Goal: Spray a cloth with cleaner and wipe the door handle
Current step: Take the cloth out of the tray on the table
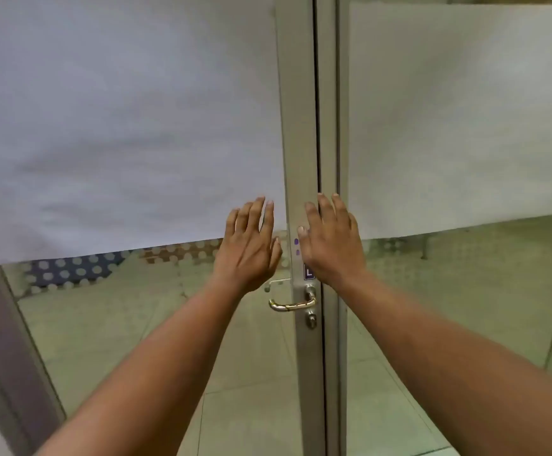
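A shiny metal lever door handle (292, 304) sits on the grey metal frame of a glass door (301, 143), with a keyhole cylinder (311, 320) just below it. My left hand (250, 245) is raised in front of the glass, above and left of the handle, fingers spread and holding nothing. My right hand (330, 238) is held up over the frame, above and right of the handle, also spread and holding nothing. Neither hand touches the handle. No cloth or cleaner bottle is in view.
Frosted film covers the upper glass of the door and of the fixed panel (465, 110) to its right. A small purple sticker (308, 272) sits on the frame above the handle. Tiled floor (136, 324) shows through the lower glass. A dark frame post (1, 340) stands at the left.
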`<state>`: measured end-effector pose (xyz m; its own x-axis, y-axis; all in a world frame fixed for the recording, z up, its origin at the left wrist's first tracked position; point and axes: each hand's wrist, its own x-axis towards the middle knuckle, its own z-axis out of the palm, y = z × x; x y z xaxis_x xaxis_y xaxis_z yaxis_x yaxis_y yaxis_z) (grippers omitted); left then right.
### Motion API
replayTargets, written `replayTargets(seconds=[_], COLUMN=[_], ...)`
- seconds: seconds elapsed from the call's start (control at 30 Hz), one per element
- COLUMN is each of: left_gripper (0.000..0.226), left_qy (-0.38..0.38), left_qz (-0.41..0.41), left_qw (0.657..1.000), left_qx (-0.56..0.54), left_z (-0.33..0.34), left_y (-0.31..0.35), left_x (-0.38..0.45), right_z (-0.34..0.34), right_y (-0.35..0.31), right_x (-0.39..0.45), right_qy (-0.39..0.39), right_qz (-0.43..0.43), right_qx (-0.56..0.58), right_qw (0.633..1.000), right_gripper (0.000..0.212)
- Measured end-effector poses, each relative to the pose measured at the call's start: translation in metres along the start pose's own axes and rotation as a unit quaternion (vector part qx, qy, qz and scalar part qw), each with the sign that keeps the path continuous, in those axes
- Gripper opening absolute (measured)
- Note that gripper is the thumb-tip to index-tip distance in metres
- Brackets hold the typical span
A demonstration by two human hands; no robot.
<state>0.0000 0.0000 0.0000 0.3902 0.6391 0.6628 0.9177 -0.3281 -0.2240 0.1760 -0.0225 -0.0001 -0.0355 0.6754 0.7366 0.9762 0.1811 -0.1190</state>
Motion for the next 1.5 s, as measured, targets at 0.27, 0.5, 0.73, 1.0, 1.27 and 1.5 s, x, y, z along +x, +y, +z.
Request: replayTargets(seconds=[0.27,0.5,0.73,1.0,1.27,1.5], left_gripper=[0.075,0.073,0.075,0.072,0.057,0.047], left_qy=[-0.008,0.005,-0.015,-0.053,-0.078,-0.093], left_qz=[0.012,0.029,0.046,0.057,0.065,0.064], left_qw=[0.999,0.994,0.990,0.984,0.974,0.961], left_qx=[-0.049,-0.101,-0.133,-0.161,-0.201,-0.251], left_z=[-0.010,-0.025,-0.046,-0.071,-0.104,-0.126], left_y=[0.003,0.034,0.077,0.131,0.206,0.262], left_x=[-0.042,-0.071,-0.087,-0.120,-0.162,-0.211], right_z=[-0.022,-0.051,-0.092,-0.129,-0.179,-0.224], right_y=[-0.024,-0.024,-0.001,0.028,0.056,0.079], right_x=[-0.045,-0.091,-0.132,-0.187,-0.266,-0.333], right_qy=[-0.014,-0.017,-0.024,-0.035,-0.058,-0.067], right_qz=[0.037,0.062,0.088,0.108,0.136,0.162], right_qx=[-0.027,-0.042,-0.060,-0.072,-0.058,-0.080], right_qw=[0.999,0.997,0.994,0.991,0.987,0.981], right_gripper=[0.053,0.051,0.055,0.052,0.051,0.052])
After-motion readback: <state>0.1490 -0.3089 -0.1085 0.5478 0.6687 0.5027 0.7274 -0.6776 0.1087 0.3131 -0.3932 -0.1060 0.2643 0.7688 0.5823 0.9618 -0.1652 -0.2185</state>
